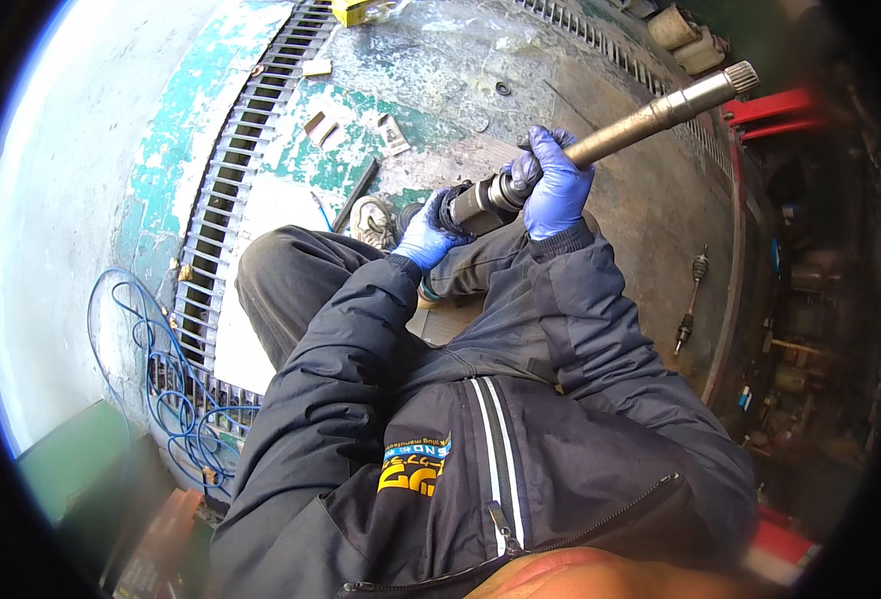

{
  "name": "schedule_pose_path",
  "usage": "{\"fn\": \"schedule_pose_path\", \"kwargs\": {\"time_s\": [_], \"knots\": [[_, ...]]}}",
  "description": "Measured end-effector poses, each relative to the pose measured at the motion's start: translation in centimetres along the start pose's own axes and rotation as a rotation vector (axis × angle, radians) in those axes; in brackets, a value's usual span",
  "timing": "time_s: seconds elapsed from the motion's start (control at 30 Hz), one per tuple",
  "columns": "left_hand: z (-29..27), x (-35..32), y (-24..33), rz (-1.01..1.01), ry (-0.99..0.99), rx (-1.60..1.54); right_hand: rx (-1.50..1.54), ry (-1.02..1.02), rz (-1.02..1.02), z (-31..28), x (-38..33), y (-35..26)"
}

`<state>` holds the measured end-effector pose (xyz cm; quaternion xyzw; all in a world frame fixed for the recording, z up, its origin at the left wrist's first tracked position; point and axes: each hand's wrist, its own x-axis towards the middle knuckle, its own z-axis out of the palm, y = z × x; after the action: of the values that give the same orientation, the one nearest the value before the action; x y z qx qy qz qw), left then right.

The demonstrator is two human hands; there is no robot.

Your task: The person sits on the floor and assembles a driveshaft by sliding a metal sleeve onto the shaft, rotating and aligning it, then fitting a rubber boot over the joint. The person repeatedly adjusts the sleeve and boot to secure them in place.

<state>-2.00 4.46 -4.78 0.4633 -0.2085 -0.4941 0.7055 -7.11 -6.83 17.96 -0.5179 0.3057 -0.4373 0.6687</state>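
A long metal drive shaft (650, 120) slants across in front of me, its splined tip pointing to the far right. At its near-left end sits a thicker dark joint (475, 208). My left hand (430, 236), in a blue glove, is wrapped round that end from the left, and part of the joint is hidden in it. My right hand (554, 190), in a blue glove with dark grime on the fingers, is closed round the shaft just beyond the joint. The shaft is held above my bent legs, off the floor.
Another axle shaft with boots (695, 290) lies on the floor at right. Floor grates (223, 190) run along the left and far side. A blue hose (166, 389) is coiled at left. Red metal arms (780, 112) stand at far right. A small opened box (318, 128) and black bar (356, 195) lie ahead.
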Motion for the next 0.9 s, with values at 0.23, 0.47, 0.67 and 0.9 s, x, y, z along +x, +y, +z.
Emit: {"fn": "schedule_pose_path", "kwargs": {"time_s": [0.23,0.47,0.67,0.9], "knots": [[0.5,-0.1,0.2,0.051,-0.005,-0.012,-0.009,-0.027,-0.011,-0.4,-0.5,0.1],[0.3,0.1,0.4,0.040,-0.042,-0.023,-0.052,-0.030,-0.036,-0.7,0.3,0.4],[0.4,-0.2,0.7,0.018,-0.012,0.001,0.112,0.019,0.058,-0.8,0.1,-0.1],[0.6,-0.4,1.3,0.025,-0.023,-0.033,0.109,-0.006,0.045,-1.0,0.1,0.2]]}}
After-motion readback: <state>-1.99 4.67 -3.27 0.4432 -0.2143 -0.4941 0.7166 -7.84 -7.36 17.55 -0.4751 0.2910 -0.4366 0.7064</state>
